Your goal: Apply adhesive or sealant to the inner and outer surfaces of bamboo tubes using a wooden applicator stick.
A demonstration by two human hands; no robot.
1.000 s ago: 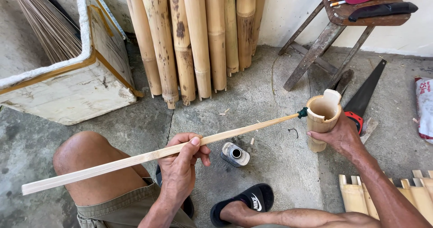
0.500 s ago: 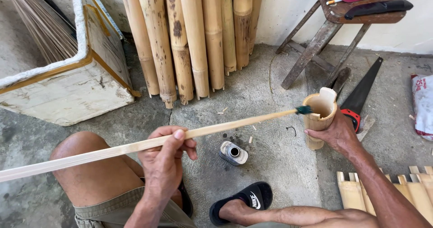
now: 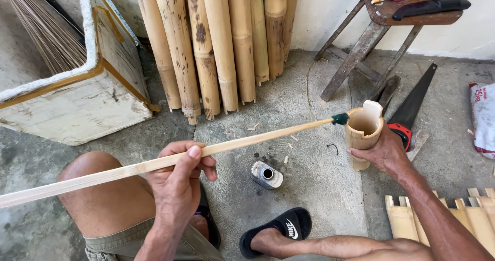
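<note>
Left hand (image 3: 178,181) clamped on long bamboo strip (image 3: 154,163), its dark green tip (image 3: 340,118) at bamboo cup (image 3: 362,134) rim; right hand (image 3: 384,152) grips cup, standing on concrete floor (image 3: 309,189).

You work over a rough concrete floor (image 3: 309,189). A small metal can (image 3: 266,175) lies on it between your hands, amid chips. Beside your right hand (image 3: 384,152) the bamboo cup (image 3: 362,137) stands on it, with a saw (image 3: 412,109) just beyond. Slats (image 3: 438,219) lie under your right forearm. Beyond your left hand (image 3: 178,181) bamboo poles (image 3: 216,49) stand beside a white box (image 3: 77,101).
</note>
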